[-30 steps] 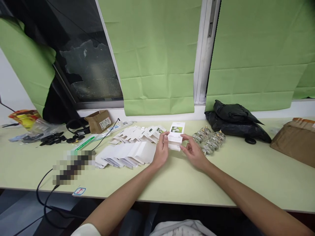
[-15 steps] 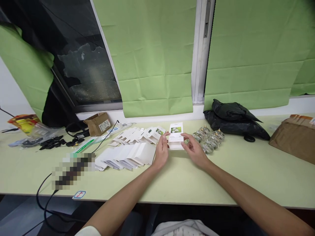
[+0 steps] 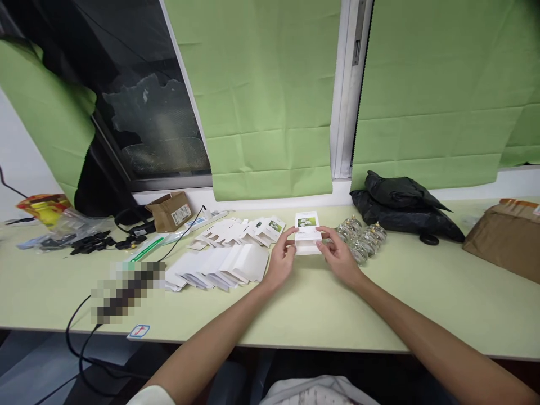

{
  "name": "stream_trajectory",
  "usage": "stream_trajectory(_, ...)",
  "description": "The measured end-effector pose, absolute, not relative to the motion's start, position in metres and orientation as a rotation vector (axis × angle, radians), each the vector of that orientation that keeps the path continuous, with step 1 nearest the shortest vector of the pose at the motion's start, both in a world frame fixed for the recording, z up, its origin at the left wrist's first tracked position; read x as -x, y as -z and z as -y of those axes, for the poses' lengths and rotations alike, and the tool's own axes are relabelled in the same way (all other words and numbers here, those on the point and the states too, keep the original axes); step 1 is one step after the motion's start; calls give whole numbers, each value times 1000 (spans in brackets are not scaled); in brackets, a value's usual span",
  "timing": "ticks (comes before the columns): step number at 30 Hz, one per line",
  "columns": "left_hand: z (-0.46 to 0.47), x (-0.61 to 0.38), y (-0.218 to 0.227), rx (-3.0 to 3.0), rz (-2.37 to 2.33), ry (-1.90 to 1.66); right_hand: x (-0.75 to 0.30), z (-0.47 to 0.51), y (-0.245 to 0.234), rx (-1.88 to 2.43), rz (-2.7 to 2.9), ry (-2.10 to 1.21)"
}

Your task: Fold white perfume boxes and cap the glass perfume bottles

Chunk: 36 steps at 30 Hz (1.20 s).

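A small white carton (image 3: 307, 235) with a green flower picture on its raised top flap stands on the pale green table (image 3: 295, 304). My left hand (image 3: 282, 262) pinches its left side, and my right hand (image 3: 340, 256) grips its right side. Flattened white cartons (image 3: 219, 264) lie fanned out to the left of my left hand, with a second row (image 3: 240, 230) behind them. A cluster of small clear glass jars (image 3: 360, 239) sits just right of my right hand.
A black plastic bag (image 3: 400, 205) lies at the back right and a brown parcel (image 3: 504, 236) at the far right. A small cardboard box (image 3: 171, 209), black cables (image 3: 80, 337) and black clips (image 3: 90, 242) occupy the left. Green window blinds (image 3: 270, 95) hang behind.
Both hands have closed in on the white carton from its sides and shifted it slightly to the right. The flattened cartons and jars have not moved.
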<state>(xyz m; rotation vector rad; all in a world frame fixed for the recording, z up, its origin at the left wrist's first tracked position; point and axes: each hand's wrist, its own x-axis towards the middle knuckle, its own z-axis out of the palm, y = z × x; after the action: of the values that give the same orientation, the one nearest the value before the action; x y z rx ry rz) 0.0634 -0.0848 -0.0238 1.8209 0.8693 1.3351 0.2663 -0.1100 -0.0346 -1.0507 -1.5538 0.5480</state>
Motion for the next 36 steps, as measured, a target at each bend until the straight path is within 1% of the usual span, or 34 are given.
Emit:
stream_trajectory(4,80,-64,26,-1863,-779,-1329,-267,110,32,997,1490,-646)
stream_trajectory(10,75,-65,28,-1759,-747,-1325,-269,109,31,986,1477,-716)
stream_trajectory(17,76,-64,22,-1708,-813,-1290,-272,113,33,1062,1573,-577)
stream_trajectory(36,72,-65,33,-1768,-821,-1372,-274,110,38,1116,1613,-515)
